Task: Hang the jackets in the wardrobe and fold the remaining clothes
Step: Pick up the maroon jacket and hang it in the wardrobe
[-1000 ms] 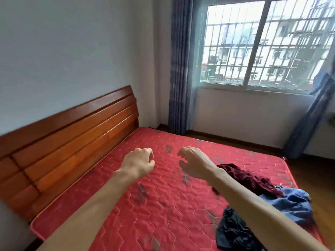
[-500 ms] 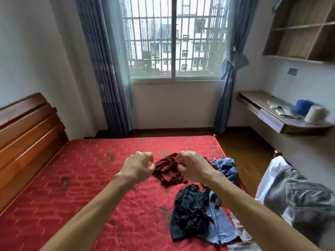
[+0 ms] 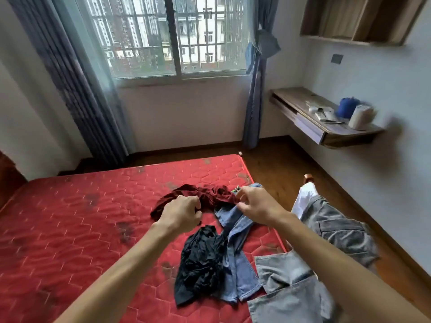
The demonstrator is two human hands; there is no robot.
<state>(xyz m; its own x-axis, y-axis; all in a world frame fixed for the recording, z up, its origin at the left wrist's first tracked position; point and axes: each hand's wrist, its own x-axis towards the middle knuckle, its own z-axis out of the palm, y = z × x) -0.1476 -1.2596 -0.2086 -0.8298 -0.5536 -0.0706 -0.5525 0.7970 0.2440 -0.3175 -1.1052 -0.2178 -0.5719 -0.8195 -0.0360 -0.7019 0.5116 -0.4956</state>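
A crumpled dark red garment (image 3: 213, 194) lies on the red mattress (image 3: 70, 229) near its right edge. A blue denim garment (image 3: 238, 248) stretches towards me from it. Beside that lies a bunched black garment (image 3: 200, 262). A pale grey denim jacket (image 3: 286, 297) hangs over the mattress corner at bottom right. My left hand (image 3: 180, 213) hovers over the dark red garment with its fingers curled in. My right hand (image 3: 256, 206) is over the upper end of the blue denim, fingers curled. I see nothing held in either hand.
A grey denim garment with a white lining (image 3: 335, 231) is draped to the right of the bed over the wooden floor. A wall-mounted desk (image 3: 326, 134) carries a blue object and a white roll. The window (image 3: 172, 36) and curtains stand behind the bed.
My view has swung right from the headboard to the clothes pile and the desk. Both hands kept their curled pose and now sit lower, over the garments.
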